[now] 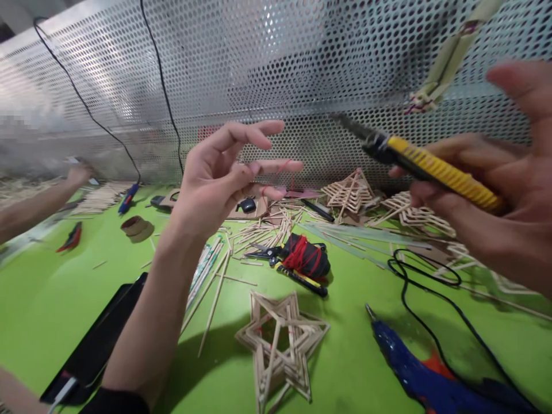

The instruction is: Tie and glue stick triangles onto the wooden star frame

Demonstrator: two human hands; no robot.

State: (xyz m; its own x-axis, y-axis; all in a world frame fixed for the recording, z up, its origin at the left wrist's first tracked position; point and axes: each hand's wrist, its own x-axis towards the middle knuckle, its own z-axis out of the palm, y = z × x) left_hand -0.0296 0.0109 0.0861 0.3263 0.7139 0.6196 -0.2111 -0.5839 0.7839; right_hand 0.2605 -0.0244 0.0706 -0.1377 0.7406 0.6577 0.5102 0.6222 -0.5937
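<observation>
My left hand (219, 167), raised over the middle of the table, has red thread (292, 195) looped about its fingers, thumb pressed against them. The thread hangs down toward a black bundle wound in red thread (304, 256). At the right, my right hand (487, 178) holds a pair of yellow-and-black snips (444, 172), dark blades pointing up and left, thumb raised off them. Below both hands, a star made of thin wooden sticks (282, 345) lies on the green table. Another pair of yellow-and-black snips (297, 277) rests beside the black bundle.
A blue glue gun (414, 362) with a black cord lies front right. Loose sticks (263, 233) and stick frames (349, 192) spread along the perforated metal panel (259, 57). A black phone (99, 339) lies front left. Another person's arm (38, 207) reaches in from the left.
</observation>
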